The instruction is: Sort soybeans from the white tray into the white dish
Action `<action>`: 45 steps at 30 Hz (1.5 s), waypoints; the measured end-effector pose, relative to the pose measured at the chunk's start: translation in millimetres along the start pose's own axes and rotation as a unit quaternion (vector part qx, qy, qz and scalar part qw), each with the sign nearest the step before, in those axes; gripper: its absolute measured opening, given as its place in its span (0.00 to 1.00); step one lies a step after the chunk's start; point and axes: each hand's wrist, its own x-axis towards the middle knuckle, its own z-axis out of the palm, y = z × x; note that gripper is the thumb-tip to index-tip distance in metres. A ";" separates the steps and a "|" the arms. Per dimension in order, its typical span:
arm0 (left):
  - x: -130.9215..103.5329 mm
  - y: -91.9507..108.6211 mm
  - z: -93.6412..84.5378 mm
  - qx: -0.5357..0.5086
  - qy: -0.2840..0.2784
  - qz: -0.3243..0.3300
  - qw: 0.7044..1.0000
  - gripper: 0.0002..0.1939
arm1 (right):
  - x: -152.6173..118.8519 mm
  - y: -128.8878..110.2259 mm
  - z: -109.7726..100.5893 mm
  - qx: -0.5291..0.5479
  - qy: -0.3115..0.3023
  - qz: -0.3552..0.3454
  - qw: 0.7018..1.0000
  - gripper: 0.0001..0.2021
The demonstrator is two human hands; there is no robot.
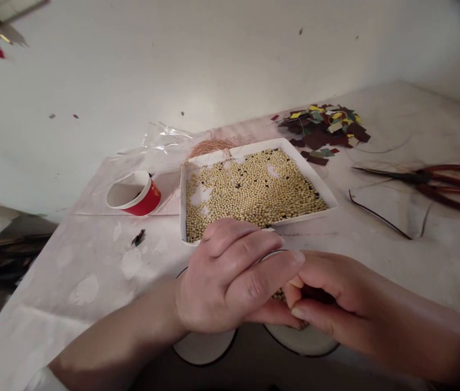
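My left hand [241, 282] is closed, its fingers curled over a small cluster of beige beads [279, 295] that shows between my two hands. Touching it from the right is my right hand [335, 298], thumb and index finger pressed together in a pinch near the beads. What the pinch holds is mostly hidden. Just beyond my hands lies a shallow white tray [311, 220] with many round beige beads [254, 190] and some dark bits in it. Beneath my hands are two round pale shapes [205, 345] with dark rims, partly covered.
A red and white paper cup [142, 201] is tipped on the left, with a small dark scrap [138, 237] nearby. Reddish fibres [211, 146] and clear plastic [167, 136] lie behind the tray. Coloured scraps [323, 127], scissors [429, 176] and a bent dark strip [380, 214] are on the right.
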 end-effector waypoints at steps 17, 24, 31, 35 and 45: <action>-0.7 -0.1 0.3 0.009 -0.003 -0.007 1.000 0.27 | 2.1 6.0 -3.0 0.111 0.015 0.005 0.994 0.04; -0.7 -0.2 0.0 0.013 -0.013 -0.001 1.000 0.31 | 2.5 11.0 4.0 0.078 -0.005 0.000 0.997 0.05; -3.4 0.5 -1.0 0.013 -0.040 -0.001 0.999 0.32 | -0.4 12.0 8.9 0.062 -0.007 -0.010 0.998 0.04; -3.9 1.8 -1.7 0.014 -0.061 -0.013 0.998 0.30 | -1.7 6.8 6.5 0.046 -0.007 -0.014 0.999 0.04; -1.0 0.5 -0.5 0.018 -0.046 -0.024 0.998 0.30 | -2.3 5.1 -3.5 0.056 -0.014 0.019 0.998 0.06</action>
